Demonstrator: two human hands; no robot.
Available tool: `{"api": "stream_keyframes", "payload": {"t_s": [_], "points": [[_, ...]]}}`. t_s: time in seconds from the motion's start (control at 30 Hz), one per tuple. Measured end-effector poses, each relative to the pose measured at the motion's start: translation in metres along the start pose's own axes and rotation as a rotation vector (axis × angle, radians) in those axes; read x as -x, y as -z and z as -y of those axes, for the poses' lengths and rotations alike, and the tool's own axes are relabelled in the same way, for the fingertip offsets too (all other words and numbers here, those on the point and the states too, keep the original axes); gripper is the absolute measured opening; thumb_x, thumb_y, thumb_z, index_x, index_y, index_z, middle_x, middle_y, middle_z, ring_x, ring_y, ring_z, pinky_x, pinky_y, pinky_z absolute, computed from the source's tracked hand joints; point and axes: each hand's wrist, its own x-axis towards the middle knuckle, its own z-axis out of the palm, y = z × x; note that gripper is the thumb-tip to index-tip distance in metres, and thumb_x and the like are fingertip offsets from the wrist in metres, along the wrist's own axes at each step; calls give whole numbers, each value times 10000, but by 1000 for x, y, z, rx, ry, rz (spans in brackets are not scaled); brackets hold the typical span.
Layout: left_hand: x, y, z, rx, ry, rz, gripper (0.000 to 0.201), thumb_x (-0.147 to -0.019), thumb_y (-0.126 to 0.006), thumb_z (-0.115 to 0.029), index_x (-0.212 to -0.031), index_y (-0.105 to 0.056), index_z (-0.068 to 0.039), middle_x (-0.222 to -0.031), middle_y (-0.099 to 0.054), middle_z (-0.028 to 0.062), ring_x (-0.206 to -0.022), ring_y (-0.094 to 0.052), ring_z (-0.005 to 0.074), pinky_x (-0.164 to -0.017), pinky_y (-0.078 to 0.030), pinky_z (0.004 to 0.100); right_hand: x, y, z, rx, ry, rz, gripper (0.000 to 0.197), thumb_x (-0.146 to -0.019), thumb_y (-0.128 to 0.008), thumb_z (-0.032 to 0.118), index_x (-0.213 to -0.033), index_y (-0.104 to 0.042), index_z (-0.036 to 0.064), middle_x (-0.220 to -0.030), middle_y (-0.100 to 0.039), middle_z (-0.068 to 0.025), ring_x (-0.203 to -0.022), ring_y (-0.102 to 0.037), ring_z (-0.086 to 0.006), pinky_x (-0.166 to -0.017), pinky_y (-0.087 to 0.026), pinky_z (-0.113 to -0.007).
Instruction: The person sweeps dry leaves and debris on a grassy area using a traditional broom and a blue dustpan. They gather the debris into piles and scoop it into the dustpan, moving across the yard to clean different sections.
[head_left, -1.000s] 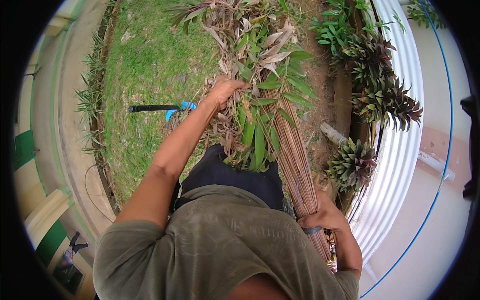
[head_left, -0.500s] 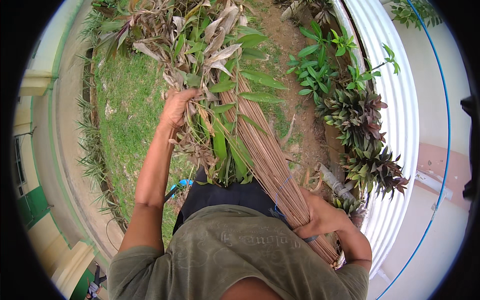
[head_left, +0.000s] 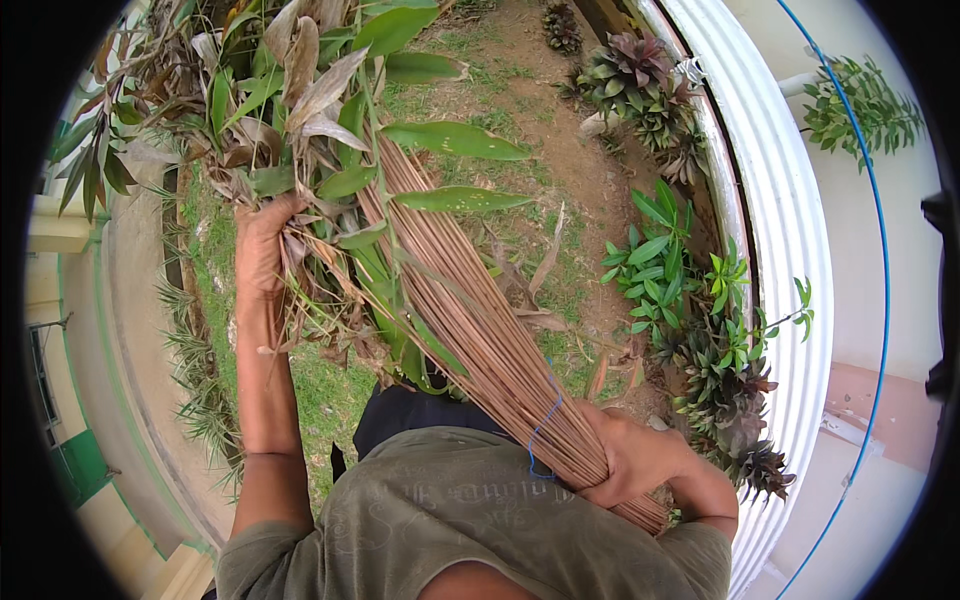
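Observation:
My left hand [head_left: 265, 240] is closed round a bunch of cut plants [head_left: 300, 110], a mix of green leaves and dry brown ones that reaches to the top of the view. At the right of my waist, my right hand [head_left: 630, 455] grips a stick broom [head_left: 470, 290], its thin brown ribs tied with a blue string [head_left: 540, 435]. The broom slants up and left, and its far end goes in under the leaves, where its tips are hidden. Some of the leafy stems lie across the ribs.
A white corrugated metal sheet [head_left: 785, 200] runs along the right, with a bed of dark leafy plants [head_left: 720, 390] and a green shrub [head_left: 650, 260] beside it. Bare soil [head_left: 570, 150] and patchy grass [head_left: 325, 400] lie ahead. A low plant border [head_left: 190, 330] edges the path [head_left: 130, 330] at left.
The plant bunch and my left hand have shifted left, baring more of the broom. The ground and wall plants have slid down the view as I move forward. Both hands keep their hold.

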Motion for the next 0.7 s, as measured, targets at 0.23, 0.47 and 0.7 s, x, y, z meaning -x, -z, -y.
{"api": "stream_keyframes", "payload": {"t_s": [0.23, 0.47, 0.7], "points": [[-188, -22, -112, 9, -230, -3, 269, -727, -614, 13, -992, -581, 47, -855, -647, 96, -676, -638, 166, -607, -532, 258, -141, 118, 81, 75, 53, -53, 838, -623, -742, 137, -1287, -272, -69, -912, -611, -219, -856, -615, -347, -755, -483, -385], [-408, -73, -134, 40, -298, -48, 302, -763, -607, -31, -1051, -565, 51, -898, -645, 99, -770, -640, 183, -666, -535, 286, -275, 289, 118, 124, -6, -102, 918, -585, -795, 221, -1315, -308, -45, -969, -605, -213, -878, -611, -337, -769, -486, -378], [-625, -79, -170, -15, -193, -24, 285, -851, -629, -193, -1039, -598, 19, -888, -648, 81, -760, -634, 178, -664, -525, 278, -381, 437, 160, -21, 178, -138, 685, -630, -687, 108, -1173, -322, -94, -763, -582, -206, -700, -605, -340, -615, -483, -394]]}}
